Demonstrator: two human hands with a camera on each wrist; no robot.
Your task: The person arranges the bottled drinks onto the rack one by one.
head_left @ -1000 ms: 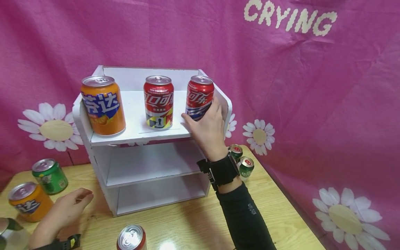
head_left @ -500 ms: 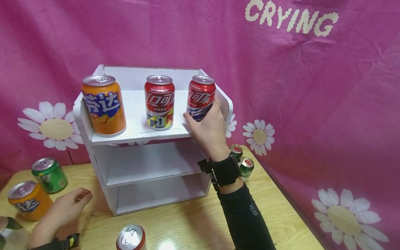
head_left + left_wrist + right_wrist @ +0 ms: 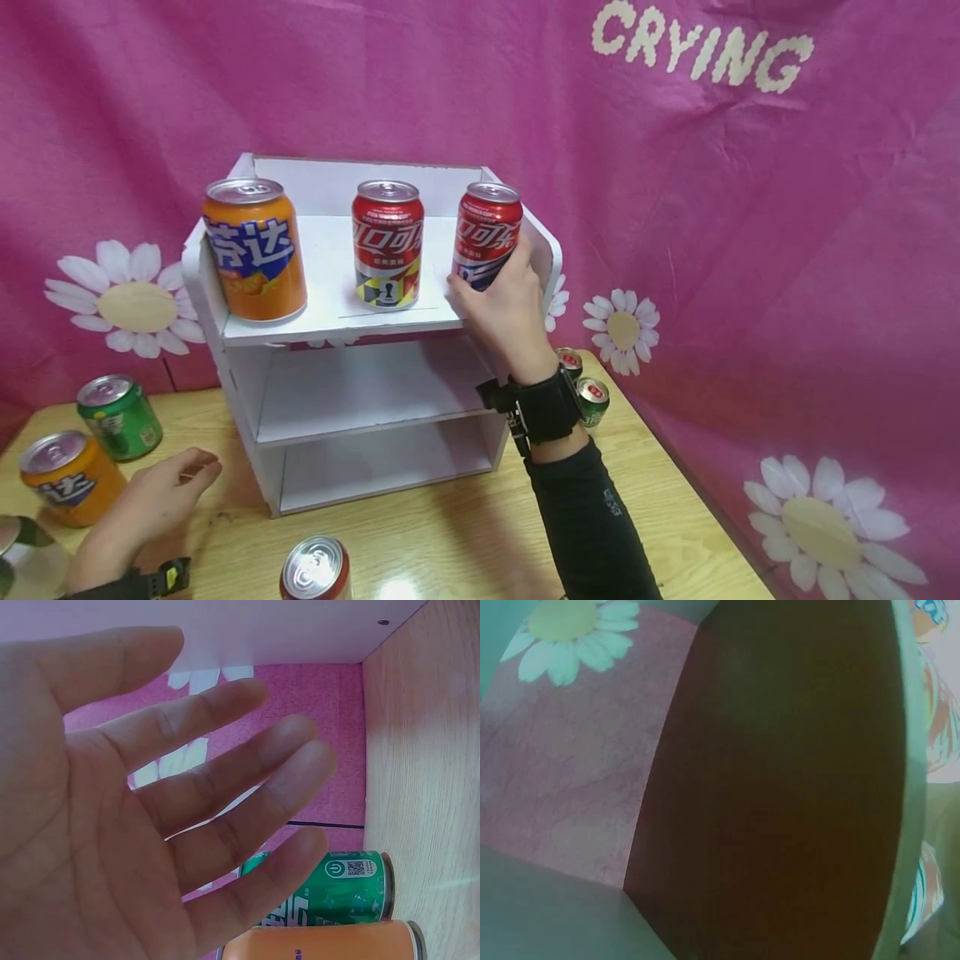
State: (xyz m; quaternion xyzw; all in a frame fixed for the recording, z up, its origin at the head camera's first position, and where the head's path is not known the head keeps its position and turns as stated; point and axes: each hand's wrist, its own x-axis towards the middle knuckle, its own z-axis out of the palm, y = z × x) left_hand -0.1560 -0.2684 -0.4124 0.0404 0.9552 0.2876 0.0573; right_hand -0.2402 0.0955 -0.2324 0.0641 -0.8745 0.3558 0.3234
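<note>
My right hand [image 3: 506,308] grips a red cola can [image 3: 489,225] at the right end of a white shelf's top board, fingers round its right side and thumb at its lower left. The can is upright; the hand covers its lower right part. In the middle of that board stands another red cola can [image 3: 387,242], and at the left end a larger orange soda can [image 3: 255,250]. My left hand [image 3: 161,496] holds nothing, low beside the shelf. In the left wrist view its fingers [image 3: 217,784] are spread, with a green soda can [image 3: 341,889] beyond them.
The white shelf [image 3: 360,487] has two lower levels. On the wooden table [image 3: 442,550], an orange can [image 3: 75,483] and a green-and-white can [image 3: 30,567] stand left, a red can [image 3: 315,571] in front, and green cans [image 3: 592,400] right. A pink curtain [image 3: 712,208] hangs behind.
The head view has shifted slightly. My right thumb has drawn a little closer to the held cola can, which stays at the board's right end. My left hand stays in place.
</note>
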